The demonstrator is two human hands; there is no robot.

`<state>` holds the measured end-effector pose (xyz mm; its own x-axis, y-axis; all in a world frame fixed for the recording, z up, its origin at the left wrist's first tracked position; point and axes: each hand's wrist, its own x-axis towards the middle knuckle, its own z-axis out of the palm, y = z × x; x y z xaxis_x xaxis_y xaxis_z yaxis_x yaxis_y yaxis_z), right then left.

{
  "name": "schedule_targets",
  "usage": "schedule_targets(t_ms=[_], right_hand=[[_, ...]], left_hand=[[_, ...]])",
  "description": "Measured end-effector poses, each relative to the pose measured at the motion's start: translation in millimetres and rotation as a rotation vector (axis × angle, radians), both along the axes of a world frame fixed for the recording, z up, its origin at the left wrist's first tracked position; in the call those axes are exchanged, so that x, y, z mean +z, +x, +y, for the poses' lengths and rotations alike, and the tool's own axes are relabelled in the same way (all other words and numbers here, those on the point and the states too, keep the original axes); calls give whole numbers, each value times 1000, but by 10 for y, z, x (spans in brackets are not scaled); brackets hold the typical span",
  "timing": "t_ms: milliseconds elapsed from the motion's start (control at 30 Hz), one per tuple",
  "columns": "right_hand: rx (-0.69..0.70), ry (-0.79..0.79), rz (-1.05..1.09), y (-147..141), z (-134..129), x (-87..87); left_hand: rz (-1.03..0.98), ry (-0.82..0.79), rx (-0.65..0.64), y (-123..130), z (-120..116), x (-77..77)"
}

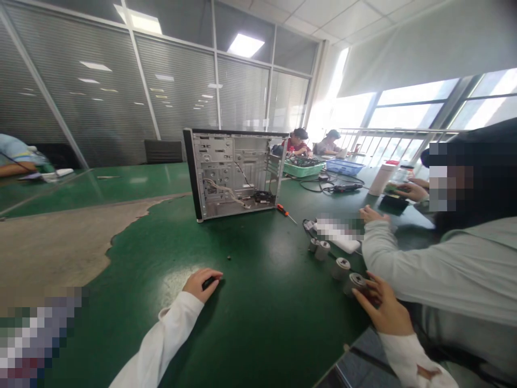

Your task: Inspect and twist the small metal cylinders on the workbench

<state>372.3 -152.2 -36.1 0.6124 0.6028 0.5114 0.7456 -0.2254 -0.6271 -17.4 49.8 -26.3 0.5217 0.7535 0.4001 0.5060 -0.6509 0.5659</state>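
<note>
While the left hand (201,285) holds a small black object (208,283), the right hand (386,311), partly spread, flanks a grey cylinder (356,281); its grip cannot be told.

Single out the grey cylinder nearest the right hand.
The grey cylinder at the row's near end, right hand around it; the other three stand farther away.

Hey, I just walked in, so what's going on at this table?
A person's left hand holds a small black object low over the green table. The right hand grips the nearest gray cylinder in a row of four. Beyond them stands an opened computer case, with a screwdriver by its corner. A co-worker is at the right.
</note>
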Motion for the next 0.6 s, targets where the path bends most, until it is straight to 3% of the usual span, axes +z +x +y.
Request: schedule_targets(t_ms=[100,200,267,367,433,500,600], right_hand=[[-7,89,-63,-29,88,62],[35,167,-218,-281,183,221],[235,163,-271,-579,297,332],[664,-84,-365,-1125,601,419],[846,-238,-419,-1471,888,414],[897,-309,-477,-1749,1207,377],[906,-271,-549,-2012,1646,302]], left_hand=[[12,-11,17,-4,-10,6],[13,-16,25,-3,-21,10],[4,-14,17,-2,-24,11],[3,-28,17,-7,-14,9],[21,-50,8,-18,4,5],[39,-70,-13,-32,25,0],[49,-67,-34,-47,44,-11]])
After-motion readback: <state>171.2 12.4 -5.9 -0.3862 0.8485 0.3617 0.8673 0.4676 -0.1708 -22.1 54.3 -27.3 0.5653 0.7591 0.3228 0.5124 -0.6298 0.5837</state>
